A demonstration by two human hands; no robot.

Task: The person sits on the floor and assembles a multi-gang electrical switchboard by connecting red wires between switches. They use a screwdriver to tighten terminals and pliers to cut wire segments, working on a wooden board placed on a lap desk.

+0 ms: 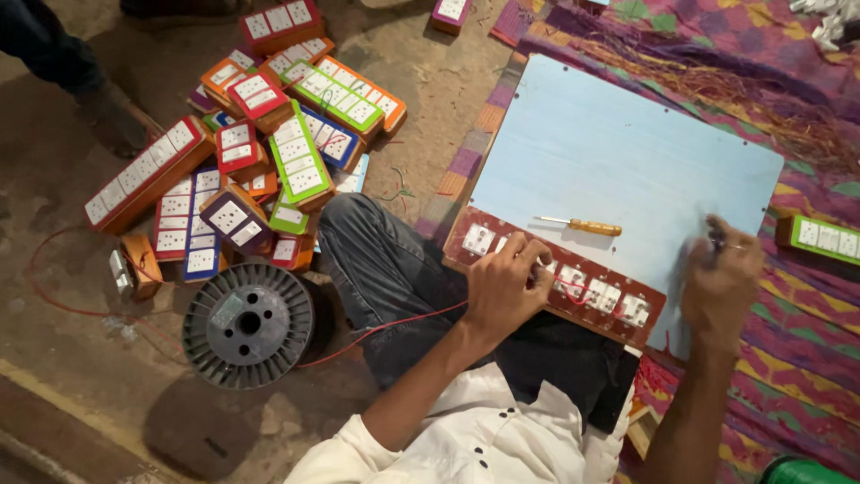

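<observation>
A long red-brown socket strip (591, 291) with white sockets lies across my lap, against the near edge of a light blue board (618, 152). My left hand (504, 285) rests curled on the strip, fingers pinched on a thin red wire (394, 323) that runs under the palm. My right hand (721, 278) is blurred at the board's right edge, closed around a small dark tool (715, 235). A screwdriver (587, 226) with a yellow-orange handle lies on the blue board between my hands.
A pile of coloured socket boxes (269, 134) covers the floor at upper left. A grey wire spool (248, 324) lies beside my jeans-clad leg. A green socket box (824, 237) sits on the patterned mat (788, 341). Another person's foot (107, 116) stands at far left.
</observation>
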